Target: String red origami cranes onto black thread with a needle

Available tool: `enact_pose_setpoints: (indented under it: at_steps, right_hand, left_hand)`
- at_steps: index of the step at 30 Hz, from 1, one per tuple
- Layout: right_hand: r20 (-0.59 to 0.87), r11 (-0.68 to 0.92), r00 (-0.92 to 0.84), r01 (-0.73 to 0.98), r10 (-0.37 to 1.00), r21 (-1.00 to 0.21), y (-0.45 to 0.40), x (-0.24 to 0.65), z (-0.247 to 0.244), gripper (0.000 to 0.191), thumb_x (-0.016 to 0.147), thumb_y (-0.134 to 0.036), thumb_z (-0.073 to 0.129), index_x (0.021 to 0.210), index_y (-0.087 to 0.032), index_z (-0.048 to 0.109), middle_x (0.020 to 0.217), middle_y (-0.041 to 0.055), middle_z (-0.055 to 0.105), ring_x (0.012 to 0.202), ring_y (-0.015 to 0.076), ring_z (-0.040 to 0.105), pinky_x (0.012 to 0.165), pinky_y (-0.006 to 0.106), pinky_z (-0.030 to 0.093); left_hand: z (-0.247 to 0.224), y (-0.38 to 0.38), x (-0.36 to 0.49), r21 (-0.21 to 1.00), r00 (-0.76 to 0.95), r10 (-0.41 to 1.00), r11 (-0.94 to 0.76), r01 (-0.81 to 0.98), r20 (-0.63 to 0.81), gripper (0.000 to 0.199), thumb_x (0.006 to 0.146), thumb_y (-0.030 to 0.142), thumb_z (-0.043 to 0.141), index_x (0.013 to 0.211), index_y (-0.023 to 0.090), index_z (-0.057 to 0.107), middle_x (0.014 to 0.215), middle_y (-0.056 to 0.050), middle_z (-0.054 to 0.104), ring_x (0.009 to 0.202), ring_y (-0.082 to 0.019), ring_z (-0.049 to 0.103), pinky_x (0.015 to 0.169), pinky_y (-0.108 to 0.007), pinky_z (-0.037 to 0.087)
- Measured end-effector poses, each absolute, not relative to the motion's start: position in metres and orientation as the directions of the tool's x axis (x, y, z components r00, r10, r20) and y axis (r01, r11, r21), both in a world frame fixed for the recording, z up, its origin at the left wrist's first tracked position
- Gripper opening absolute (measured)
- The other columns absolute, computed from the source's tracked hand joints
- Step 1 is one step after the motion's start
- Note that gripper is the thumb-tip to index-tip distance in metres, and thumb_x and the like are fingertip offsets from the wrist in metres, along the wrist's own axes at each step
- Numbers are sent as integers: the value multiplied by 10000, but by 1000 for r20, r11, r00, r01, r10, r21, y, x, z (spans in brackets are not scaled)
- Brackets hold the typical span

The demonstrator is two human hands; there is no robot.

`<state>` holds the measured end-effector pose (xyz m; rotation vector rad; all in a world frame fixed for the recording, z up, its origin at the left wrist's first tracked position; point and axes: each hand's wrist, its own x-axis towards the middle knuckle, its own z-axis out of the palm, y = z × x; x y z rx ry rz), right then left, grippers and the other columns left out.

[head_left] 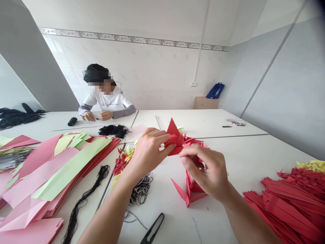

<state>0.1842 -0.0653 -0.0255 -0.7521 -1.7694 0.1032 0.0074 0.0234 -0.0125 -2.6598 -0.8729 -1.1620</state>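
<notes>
My left hand (152,149) is closed on a folded red paper crane (174,132), pinching it between thumb and fingers above the table. Close to the crane's lower right side is my right hand (207,169), its thumb and forefinger pressed together; whatever they grip is too small to make out. Below it, another red paper crane with spread points (188,191) rests on the white table (162,210). Behind my hands lie more red folded papers (194,139), partly covered. Black thread snips (153,228) lie at the near edge, beside a tangle of dark cord (142,189).
Coloured paper sheets (48,176) are piled at left, beside a black thread hank (85,203). Flattened red folded pieces (286,200) fill the right side. A person (106,101) sits across the table, hands on it, near black thread (114,130). A ruler (159,122) lies beyond.
</notes>
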Motion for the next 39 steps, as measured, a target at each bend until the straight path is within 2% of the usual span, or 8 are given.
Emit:
enact_pose_setpoints:
  at_steps: [3,7,13,18,23,29,35,39]
  right_hand:
    - [834,762,-61,446,548,-468,-60,185,-26,105,977,-195,533,948,-208,633,625,-55,546,464,65,403,436,204,340]
    - [795,703,-58,509,604,-497,-57,186,-25,174,1002,-232,497,950,-212,662,540,-75,468,424,69,354,418,211,319]
    - [918,635,-25,729,396,-254,-45,184,-34,107,961,-163,566,1003,-209,652,692,-23,671,529,78,582,482,189,438]
    - [912,629,-60,742,406,-231,-41,183,-36,88,955,-137,581,954,-207,636,710,-28,671,555,71,582,497,187,438]
    - [889,675,-48,669,455,-309,-40,186,-32,129,952,-150,590,837,-207,582,663,-45,619,508,65,494,476,193,406]
    - [860,703,17,567,511,-429,-42,191,-28,144,963,-184,567,820,-205,575,645,-45,594,499,76,523,462,198,438]
    - [835,795,318,284,449,-536,-52,200,-19,64,978,-239,572,924,-204,577,809,10,696,566,130,671,480,257,539]
    - [768,824,510,184,386,-536,-54,213,-8,127,999,-322,549,928,-217,546,733,-4,695,509,144,658,458,274,541]
  left_hand:
    - [-12,19,8,118,558,441,-846,520,703,170,941,233,587,787,207,656,752,13,689,719,-146,581,892,-360,452]
    - [-8,14,9,101,562,409,-862,497,719,199,946,219,569,758,206,635,720,14,662,709,-146,574,901,-368,459]
    - [-6,10,10,54,573,383,-860,507,725,196,946,227,576,757,206,626,724,11,653,740,-158,577,913,-375,459]
    - [-6,6,14,0,607,352,-865,501,712,197,979,220,522,819,205,635,710,27,629,667,-135,544,977,-384,429]
    - [-7,6,14,74,608,401,-869,489,685,212,976,238,524,780,201,598,700,25,607,677,-138,529,906,-360,442]
    - [-14,15,12,124,643,475,-850,512,601,197,933,215,574,737,196,566,663,28,578,699,-149,546,848,-344,442]
    - [-23,29,16,110,699,532,-826,553,478,167,925,221,566,773,191,627,669,24,605,655,-145,542,841,-337,439]
    - [-26,35,16,129,729,556,-821,556,400,208,938,191,513,772,192,639,685,15,626,643,-143,539,815,-317,431]
